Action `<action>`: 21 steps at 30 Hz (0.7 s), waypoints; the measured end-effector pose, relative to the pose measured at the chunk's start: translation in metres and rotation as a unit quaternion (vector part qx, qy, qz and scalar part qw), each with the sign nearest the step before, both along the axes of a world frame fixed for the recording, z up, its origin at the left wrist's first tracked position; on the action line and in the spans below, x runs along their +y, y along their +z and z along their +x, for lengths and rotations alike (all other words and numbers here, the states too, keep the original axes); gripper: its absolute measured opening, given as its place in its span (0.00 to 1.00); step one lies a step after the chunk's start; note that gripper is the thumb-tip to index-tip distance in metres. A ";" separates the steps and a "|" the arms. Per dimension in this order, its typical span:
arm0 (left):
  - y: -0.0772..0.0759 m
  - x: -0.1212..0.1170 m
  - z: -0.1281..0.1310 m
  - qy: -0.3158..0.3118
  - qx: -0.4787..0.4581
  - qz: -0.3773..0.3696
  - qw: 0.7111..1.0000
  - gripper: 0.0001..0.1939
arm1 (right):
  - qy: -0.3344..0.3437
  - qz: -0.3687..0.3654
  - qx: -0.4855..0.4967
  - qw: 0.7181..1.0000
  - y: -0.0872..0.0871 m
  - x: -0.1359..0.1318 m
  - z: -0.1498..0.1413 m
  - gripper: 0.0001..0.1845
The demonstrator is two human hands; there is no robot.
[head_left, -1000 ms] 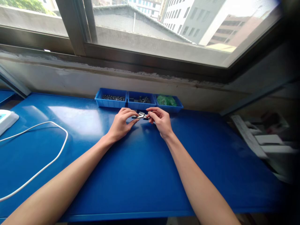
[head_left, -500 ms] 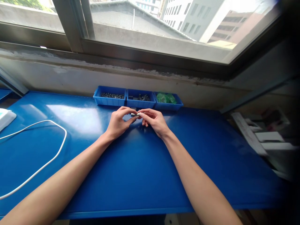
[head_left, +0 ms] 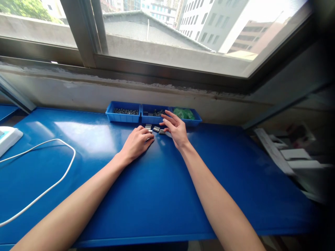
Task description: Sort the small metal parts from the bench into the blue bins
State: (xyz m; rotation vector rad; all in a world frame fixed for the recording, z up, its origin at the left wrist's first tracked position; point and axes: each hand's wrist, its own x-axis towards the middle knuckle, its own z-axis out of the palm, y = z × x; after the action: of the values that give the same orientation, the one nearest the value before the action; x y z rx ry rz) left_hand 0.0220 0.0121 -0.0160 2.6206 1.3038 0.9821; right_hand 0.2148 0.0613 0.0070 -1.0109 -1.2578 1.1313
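Observation:
My left hand [head_left: 138,142] rests low over the blue table with its fingers closed on a small shiny metal piece [head_left: 149,139], mostly hidden by the fingers. Just beyond it lie several small silvery metal blocks [head_left: 156,129]. My right hand [head_left: 177,129] is raised at the front of the bins, fingers apart, and nothing shows between them. Its fingertips are in front of the middle blue bin [head_left: 154,119], which holds small dark metal parts [head_left: 158,113].
The left blue bin [head_left: 123,118] contains many small metal parts; the right bin [head_left: 196,122] has a green plastic bag [head_left: 184,113]. A white cable [head_left: 70,164] loops across the blue table [head_left: 146,202] from a white device [head_left: 10,137]. Behind stand a wall and window.
My hands were together at a small metal piece and have come apart. The left has lowered to the table; the right has opened and reached up towards the bins. The metal blocks are now uncovered.

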 end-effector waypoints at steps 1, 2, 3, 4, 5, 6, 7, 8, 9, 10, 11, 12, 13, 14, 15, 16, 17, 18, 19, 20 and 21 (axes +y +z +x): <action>0.000 0.000 0.000 -0.004 -0.001 -0.006 1.000 0.10 | 0.005 -0.001 -0.003 1.000 0.000 -0.003 0.000 0.27; -0.001 0.000 0.000 -0.006 -0.004 -0.011 1.000 0.10 | 0.010 -0.001 -0.008 1.000 0.000 -0.006 0.001 0.25; -0.001 0.000 0.000 -0.007 -0.008 -0.014 1.000 0.11 | 0.017 0.000 -0.014 1.000 -0.001 -0.009 0.001 0.23; -0.001 -0.001 0.000 -0.006 -0.015 -0.016 1.000 0.11 | 0.023 0.001 -0.021 1.000 -0.001 -0.013 0.002 0.21; -0.001 -0.001 0.000 -0.005 -0.029 -0.017 0.999 0.12 | 0.029 0.003 -0.026 0.999 -0.001 -0.016 0.003 0.19; 0.000 -0.002 0.000 -0.002 -0.050 -0.020 0.999 0.12 | 0.033 0.004 -0.029 0.999 -0.001 -0.018 0.003 0.18; 0.001 -0.003 0.000 0.000 -0.081 -0.025 0.996 0.11 | 0.036 0.003 -0.031 0.999 -0.001 -0.021 0.003 0.17; 0.002 -0.003 0.000 0.001 -0.119 -0.033 0.992 0.11 | 0.038 0.000 -0.032 0.999 -0.001 -0.022 0.003 0.17; 0.004 -0.004 0.000 0.002 -0.162 -0.043 0.986 0.11 | 0.039 -0.004 -0.033 0.999 -0.002 -0.024 0.003 0.17; 0.005 -0.004 0.000 0.002 -0.204 -0.055 0.977 0.10 | 0.041 -0.008 -0.033 0.999 -0.002 -0.025 0.002 0.18; 0.006 -0.003 -0.001 0.003 -0.243 -0.068 0.968 0.11 | 0.043 -0.011 -0.035 0.998 -0.002 -0.025 0.001 0.18; 0.006 -0.003 -0.001 0.005 -0.276 -0.081 0.958 0.12 | 0.046 -0.013 -0.036 0.998 -0.003 -0.026 0.001 0.18; 0.007 -0.002 -0.002 0.008 -0.304 -0.093 0.948 0.13 | 0.049 -0.013 -0.040 0.998 -0.003 -0.027 0.000 0.18; 0.006 -0.002 -0.002 0.012 -0.327 -0.106 0.939 0.13 | 0.054 -0.011 -0.046 0.997 -0.004 -0.027 -0.001 0.18; 0.006 -0.001 -0.003 0.016 -0.347 -0.119 0.930 0.14 | 0.059 -0.009 -0.052 0.997 -0.004 -0.028 -0.002 0.18; 0.005 0.000 -0.003 0.018 -0.364 -0.134 0.922 0.14 | 0.066 -0.006 -0.058 0.996 -0.004 -0.029 -0.003 0.17; 0.005 0.000 -0.003 0.019 -0.379 -0.150 0.913 0.14 | 0.074 -0.003 -0.065 0.995 -0.004 -0.029 -0.004 0.17; 0.004 0.000 -0.003 0.018 -0.394 -0.168 0.904 0.15 | 0.082 -0.001 -0.071 0.994 -0.004 -0.030 -0.005 0.16; 0.004 0.000 -0.003 0.014 -0.407 -0.186 0.894 0.16 | 0.089 0.000 -0.076 0.993 -0.004 -0.031 -0.005 0.16; 0.004 0.000 -0.003 0.009 -0.418 -0.202 0.886 0.18 | 0.095 0.002 -0.081 0.992 -0.004 -0.032 -0.006 0.16; 0.005 -0.001 -0.003 0.001 -0.428 -0.215 0.878 0.19 | 0.101 0.003 -0.084 0.991 -0.004 -0.032 -0.007 0.16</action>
State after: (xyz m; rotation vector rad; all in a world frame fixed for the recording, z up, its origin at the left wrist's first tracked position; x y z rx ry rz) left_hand 0.0194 0.0114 -0.0111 1.5341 1.0893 1.4048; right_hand 0.2079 0.0292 0.0030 -1.0081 -1.5253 1.2139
